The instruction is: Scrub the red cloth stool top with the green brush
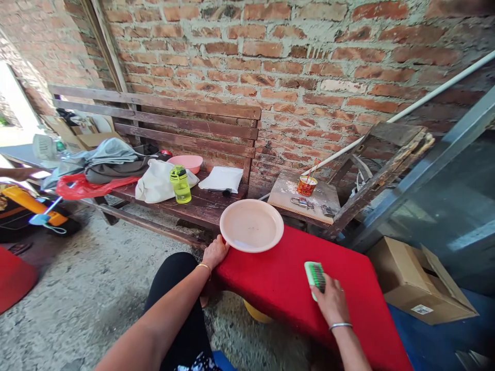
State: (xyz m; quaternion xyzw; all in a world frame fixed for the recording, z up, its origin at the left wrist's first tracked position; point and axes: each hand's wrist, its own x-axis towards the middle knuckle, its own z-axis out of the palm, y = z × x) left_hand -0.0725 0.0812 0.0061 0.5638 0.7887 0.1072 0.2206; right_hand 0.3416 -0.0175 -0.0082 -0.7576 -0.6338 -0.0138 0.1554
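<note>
My right hand (333, 301) is closed round a scrub brush (310, 273) with a pale green back and green bristles. The brush is tilted over the red cloth (278, 283) that covers a long, low table, its bristles turned toward the right. At the table's left corner, my left hand (215, 253) is closed over the cloth edge, right beside the rim of a wide pale pink basin (251, 248). Some of its fingers are hidden. Clear water seems to stand in the basin, with a few dark specks at the bottom.
Behind the table is a wooden bench (170, 206) bearing a green bottle (180, 185), a white bag (154, 181) and clothes. A small stand (282, 198) holds a paper cup (307, 186) and padlocks. A cardboard box (410, 278) sits right; a person's arm (17, 173) shows far left.
</note>
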